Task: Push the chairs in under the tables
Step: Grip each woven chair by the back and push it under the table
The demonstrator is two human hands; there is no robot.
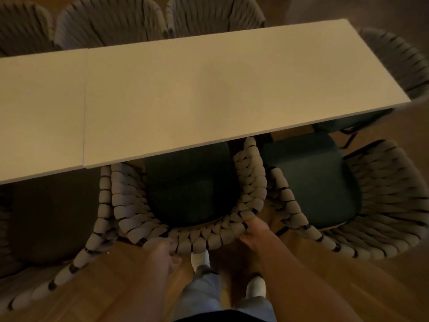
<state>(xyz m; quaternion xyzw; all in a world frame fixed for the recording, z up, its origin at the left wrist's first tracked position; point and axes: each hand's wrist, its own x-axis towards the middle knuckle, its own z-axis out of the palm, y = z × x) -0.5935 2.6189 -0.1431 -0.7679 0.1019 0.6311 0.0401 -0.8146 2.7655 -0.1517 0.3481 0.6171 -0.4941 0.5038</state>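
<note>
**Inspector:** Dim room, wooden floor. A long pale table runs from 9 o'clock to 2 o'clock, a seam in its top towards the left. Report left to right.

**Assistant:** At 8 o'clock, the left chair, woven-backed, seat partly under the near edge. At centre, the middle chair, dark green cushion half under the table, its woven back curving towards 6 o'clock.

**Inspector:** Hands?

**Assistant:** The left hand is closed round the back rim at 7 o'clock. The right hand is clamped on the same rim at 5 o'clock. Pale shoes are below, between the forearms.

**Inspector:** Further right?

**Assistant:** The right chair, at 4 o'clock, stands mostly clear of the table. More woven chair backs line the far side at 11 to 12 o'clock; another at 2 o'clock.
</note>
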